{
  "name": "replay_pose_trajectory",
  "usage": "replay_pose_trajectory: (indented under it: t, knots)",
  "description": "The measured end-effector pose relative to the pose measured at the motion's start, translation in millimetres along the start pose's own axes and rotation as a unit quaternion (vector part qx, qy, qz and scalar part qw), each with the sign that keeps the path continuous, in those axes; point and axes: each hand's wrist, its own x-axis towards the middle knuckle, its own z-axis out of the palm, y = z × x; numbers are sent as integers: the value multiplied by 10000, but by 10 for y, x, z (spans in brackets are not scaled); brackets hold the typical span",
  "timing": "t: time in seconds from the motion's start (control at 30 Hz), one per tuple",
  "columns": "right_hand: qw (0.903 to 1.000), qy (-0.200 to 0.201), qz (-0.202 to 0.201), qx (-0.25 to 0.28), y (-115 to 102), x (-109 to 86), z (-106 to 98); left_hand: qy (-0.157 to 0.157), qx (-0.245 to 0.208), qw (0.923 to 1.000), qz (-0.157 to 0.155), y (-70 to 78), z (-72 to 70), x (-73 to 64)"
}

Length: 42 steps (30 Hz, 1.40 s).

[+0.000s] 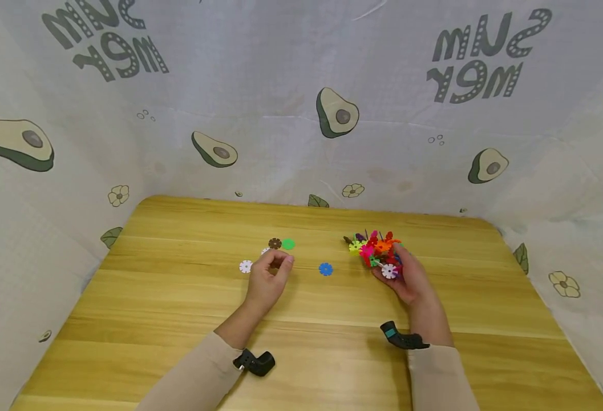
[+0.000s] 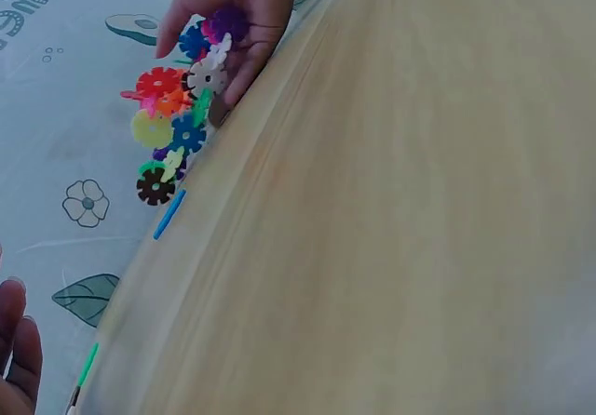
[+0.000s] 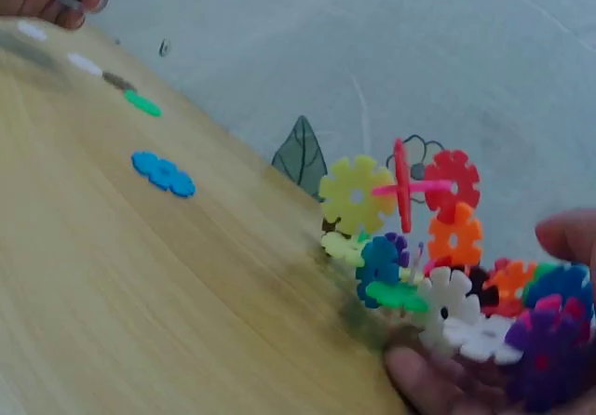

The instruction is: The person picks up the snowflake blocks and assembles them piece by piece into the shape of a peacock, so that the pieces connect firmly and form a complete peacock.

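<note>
Over the table's middle left, my left hand [image 1: 269, 279] has its fingers loosely bent and its thumb near the index fingertip; no piece shows between them. Close by lie a white notched disc [image 1: 246, 266], another white one partly hidden by the hand, a brown disc [image 1: 275, 244] and a green disc [image 1: 288, 244]. A blue disc [image 1: 326, 269] lies between the hands. My right hand [image 1: 413, 279] holds a cluster of interlocked flower-shaped plastic discs [image 1: 383, 246] in many colours, thumb at one side and fingers underneath. The palm side is partly hidden by the cluster.
The wooden table [image 1: 327, 331] has its far edge against a pale curtain [image 1: 270, 74] printed with avocados and flowers. The curtain also hangs along both sides. A black wrist strap with a camera [image 1: 255, 362] sits on the left wrist, and a similar one [image 1: 404, 337] on the right.
</note>
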Motion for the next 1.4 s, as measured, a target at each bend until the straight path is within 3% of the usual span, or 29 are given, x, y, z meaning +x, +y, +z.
replay_pose_trajectory:
  t: [0.1,0.2,0.27,0.33,0.47,0.57,0.63,0.67,0.73,0.77,0.83,0.9,1.0,1.07,1.13,1.2,1.33,1.4]
  knots:
    - [9895,888,-3,-1138,-69,-41,15,10,13,10000,-72,13,-24,8]
    - [9612,1663,-85,-2200,-121,-101,7,54,-3,9998,-176,5,-50,23]
    - [9391,2137,-365,-2665,-141,-137,-8,141,-5,9996,-264,5,-72,39]
    - [9216,2520,-723,-2863,-177,-186,7,233,4,9989,-404,1,-106,63]
    - [9029,2993,-1822,-2488,-244,-282,180,375,154,9963,-752,1,-196,128]
    - [8892,2599,-2844,-2467,-247,-355,409,314,544,9939,-909,-5,-296,188]
    - [8834,1857,-3233,-2840,-226,-397,565,255,978,9909,-886,-12,-381,234]
    - [8837,1384,-3252,-3070,-205,-410,633,221,1222,9886,-845,-21,-426,256]
    - [8810,503,-2909,-3698,-148,-413,757,141,1691,9820,-833,-33,-515,289]
    - [8747,121,-2634,-4067,-105,-401,813,103,1886,9784,-841,-39,-554,301]
    - [8520,-369,-2051,-4803,3,-355,921,-68,2238,9705,-895,-57,-613,309]
    - [8219,-457,-1626,-5440,137,-283,1007,-330,2640,9591,-967,-80,-636,303]
    - [7808,-55,-1542,-6054,332,-179,1103,-772,3225,9382,-996,-113,-618,273]
    - [7655,309,-1658,-6209,425,-137,1137,-980,3554,9246,-956,-131,-590,254]
    - [7585,590,-1779,-6241,477,-112,1158,-1062,3687,9185,-954,-135,-568,241]
    - [7631,692,-1802,-6167,496,-104,1167,-1054,3705,9180,-943,-144,-553,238]
    - [7863,681,-1717,-5896,497,-100,1178,-1057,3614,9212,-977,-151,-537,237]
    - [8028,602,-1755,-5666,509,-95,1195,-1103,3599,9213,-975,-147,-526,234]
